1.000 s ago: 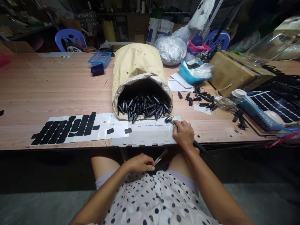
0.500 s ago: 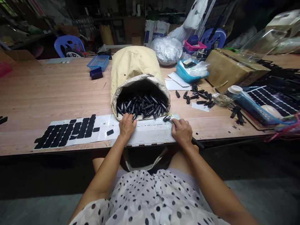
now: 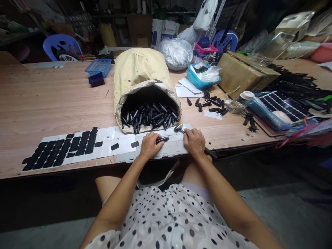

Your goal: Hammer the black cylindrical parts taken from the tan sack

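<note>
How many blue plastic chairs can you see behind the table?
2. One chair stands beyond the far-left edge of the table. The other chair is back right, partly behind clutter. Others may be hidden in the dark.

Wooden table [image 3: 52, 93]; blue plastic chair [image 3: 60, 43] behind; dim cluttered shelves [image 3: 109, 14].

White backing sheet with rows of black rectangular pads [image 3: 62, 150] at front-left edge of wooden table [image 3: 52, 100]. Blue plastic mesh basket [image 3: 98, 66] far side, small dark-blue tray [image 3: 96, 79] just beside. Teal plastic tray [image 3: 193, 79] near brown cardboard box [image 3: 241, 72]. Clear plastic bag bundle [image 3: 176, 53] and pink plastic basket [image 3: 204, 50] at back. Blue plastic chair [image 3: 61, 43] behind table.
</note>
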Tool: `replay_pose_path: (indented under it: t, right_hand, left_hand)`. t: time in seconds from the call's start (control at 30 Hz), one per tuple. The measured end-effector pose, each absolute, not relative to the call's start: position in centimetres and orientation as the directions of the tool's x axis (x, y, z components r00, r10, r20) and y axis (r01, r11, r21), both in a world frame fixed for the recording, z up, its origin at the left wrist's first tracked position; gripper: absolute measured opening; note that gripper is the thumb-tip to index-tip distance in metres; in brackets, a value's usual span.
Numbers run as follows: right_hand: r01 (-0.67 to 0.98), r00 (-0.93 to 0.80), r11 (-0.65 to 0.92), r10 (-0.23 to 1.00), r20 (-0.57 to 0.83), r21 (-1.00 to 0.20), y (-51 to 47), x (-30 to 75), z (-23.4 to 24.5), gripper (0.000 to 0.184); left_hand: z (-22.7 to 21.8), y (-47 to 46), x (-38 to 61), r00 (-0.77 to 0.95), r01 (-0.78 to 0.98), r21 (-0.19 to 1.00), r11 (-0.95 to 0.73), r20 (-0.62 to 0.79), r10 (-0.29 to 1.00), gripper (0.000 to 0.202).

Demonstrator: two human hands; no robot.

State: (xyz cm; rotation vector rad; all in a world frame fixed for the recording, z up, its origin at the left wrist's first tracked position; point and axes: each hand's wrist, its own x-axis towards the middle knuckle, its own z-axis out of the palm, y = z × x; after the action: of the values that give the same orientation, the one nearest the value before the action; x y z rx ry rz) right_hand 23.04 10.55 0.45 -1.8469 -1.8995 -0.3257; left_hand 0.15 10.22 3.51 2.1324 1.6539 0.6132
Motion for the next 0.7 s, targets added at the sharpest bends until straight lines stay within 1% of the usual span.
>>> replay_pose_path:
  t: [0.1, 0.17, 0.27, 0.37, 0.47, 0.57, 0.7]
  right_hand:
    - [0.981, -0.012, 0.098, 0.889, 0.457, -0.165, 10.6, 23.3, 0.8, 0.025]
    - [0.970, -0.011, 0.120, 0.889, 0.457, -0.209, 10.4, 23.4, 1.1, 0.026]
    - [0.919, 0.022, 0.173, 0.874, 0.486, -0.353, 9.6, 23.0, 1.8, 0.030]
    - [0.814, 0.027, 0.272, 0.864, 0.502, -0.513, 8.4, 22.0, 2.4, 0.032]
    - [0.720, -0.012, 0.344, 0.874, 0.485, -0.603, 7.2, 20.8, 2.8, 0.033]
    - [0.690, -0.040, 0.370, 0.878, 0.477, -0.622, 6.4, 20.0, 3.2, 0.034]
    - [0.728, -0.065, 0.376, 0.870, 0.489, -0.572, 5.5, 19.4, 3.6, 0.037]
  left_hand:
    - [3.2, 10.7, 0.4, 0.181, 0.786, 0.581, -0.212, 0.112, 0.977, 0.011]
    - [3.2, 10.7, 0.3, 0.175, 0.771, 0.604, -0.203, 0.106, 0.979, 0.012]
    - [3.4, 10.6, 0.3, 0.157, 0.765, 0.618, -0.179, 0.090, 0.983, 0.014]
    - [3.5, 10.5, 0.5, 0.152, 0.767, 0.618, -0.174, 0.089, 0.984, 0.012]
    - [3.4, 10.5, 0.6, 0.167, 0.763, 0.617, -0.192, 0.098, 0.981, 0.011]
    - [3.3, 10.5, 0.6, 0.178, 0.760, 0.617, -0.205, 0.105, 0.978, 0.012]
    - [3.4, 10.4, 0.6, 0.173, 0.766, 0.614, -0.191, 0.089, 0.981, 0.013]
